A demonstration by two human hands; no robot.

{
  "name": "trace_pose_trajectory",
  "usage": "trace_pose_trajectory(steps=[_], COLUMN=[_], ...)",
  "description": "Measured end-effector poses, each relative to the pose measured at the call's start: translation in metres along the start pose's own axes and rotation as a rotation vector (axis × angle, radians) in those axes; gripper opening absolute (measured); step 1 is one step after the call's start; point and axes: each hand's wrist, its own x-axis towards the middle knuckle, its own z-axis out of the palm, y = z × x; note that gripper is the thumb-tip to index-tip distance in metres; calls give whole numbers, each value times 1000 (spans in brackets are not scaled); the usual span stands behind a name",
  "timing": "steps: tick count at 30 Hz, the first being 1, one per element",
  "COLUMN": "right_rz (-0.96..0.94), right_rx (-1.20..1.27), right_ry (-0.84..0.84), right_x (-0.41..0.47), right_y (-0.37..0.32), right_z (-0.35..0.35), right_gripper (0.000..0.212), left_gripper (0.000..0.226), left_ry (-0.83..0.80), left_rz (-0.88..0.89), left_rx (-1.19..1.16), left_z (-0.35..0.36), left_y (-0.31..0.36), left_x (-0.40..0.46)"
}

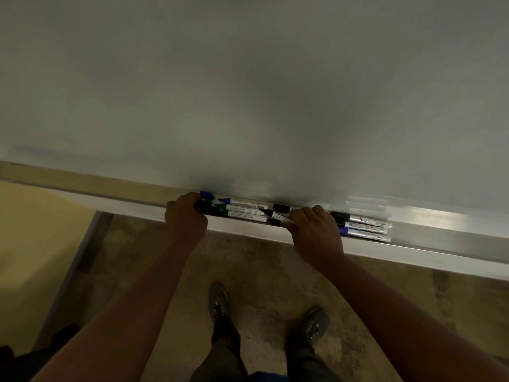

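I start at the left hand [186, 216]. It sits at the front lip of the pen tray [429, 230], and its fingers curl down over the capped ends of the left-hand markers [245, 211]. Those lie side by side lengthwise in the tray, with blue caps toward the board and green caps nearer me. The knuckles hide the very ends, so I cannot tell how many of them it actually grips.

The right hand [315, 232] is well apart from the left, further along the same tray. It pinches a black marker [278, 215] by the barrel. That marker lies tilted across the others, with its bare tip pointing left and touching the white barrels of the left-hand markers. Just behind it I make out a black cap [281, 207] lying in the tray.

Just beyond the right hand are three more markers [366, 228], parallel in the tray. Two have black caps and the one nearest me has a blue cap.

The tray runs along the bottom edge of a whiteboard [248, 92], which fills the upper half of my view and shows faint reflections of the pens. Below the tray I see mottled flooring [261, 277] and the person's two dark shoes [219, 300]. A pale yellow wall [30, 235] is off to the left.
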Motion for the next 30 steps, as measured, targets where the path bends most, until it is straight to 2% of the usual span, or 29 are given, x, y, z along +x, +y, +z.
trace_pose_trajectory(steps=[13,16,21,25,30], right_rz=[6,4,-3,18,56], right_rx=[31,80,164,274,405], right_ry=[-41,-60,-39,-53,-103], right_x=[6,6,6,10,11], right_y=[-13,-14,-17,-21,-25], right_z=[-13,-20,-37,-52,-64], right_gripper=[25,23,18,14,6], left_gripper=[21,19,17,23,26], left_ry=[-68,-29,21,10,-129], left_rz=[70,93,236,306,290], left_rx=[59,45,39,-91,-403], left_z=[-14,-23,-43,-54,-64], left_y=[6,11,24,44,71], left_x=[13,12,6,-4,-19])
